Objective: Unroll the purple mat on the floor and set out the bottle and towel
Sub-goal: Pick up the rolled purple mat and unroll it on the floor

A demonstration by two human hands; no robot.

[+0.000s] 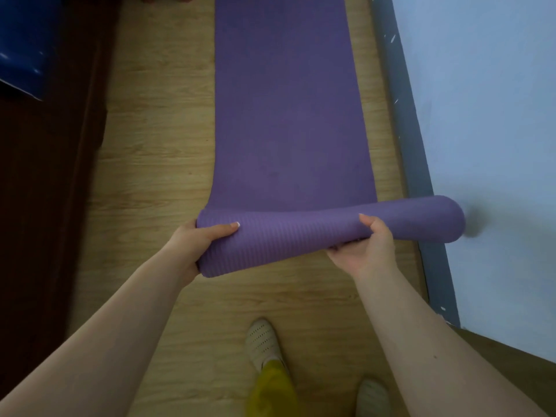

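The purple mat (288, 100) lies mostly unrolled along the wooden floor (150, 164), running away from the person beside the blue-grey skirting (400, 121) of a pale wall (487, 115). Its last turns form a roll (301, 239) lifted just off the floor at the near end. The left hand (195, 245) wraps the roll's left end, thumb over the top; the right hand (365, 245) cups it from beneath nearer the middle, thumb on top. Both grips are clenched on the roll, and its right end juts free toward the wall.

The step in hand looks like the final stretch of unrolling. To do it well, I would lower the roll to the floor and let it turn toward the feet (261, 344), both hands moving at the same rate so the edges stay parallel to the skirting. Shifting the right hand outward would balance the hold, as the unsupported right end could sag or skew. Stepping back first gives the mat room. Pressing the curled end flat afterwards should stop it springing back.

Neither bottle nor towel is in view. A dark piece of furniture (48, 182) with something blue (27, 43) on it stands at the left.
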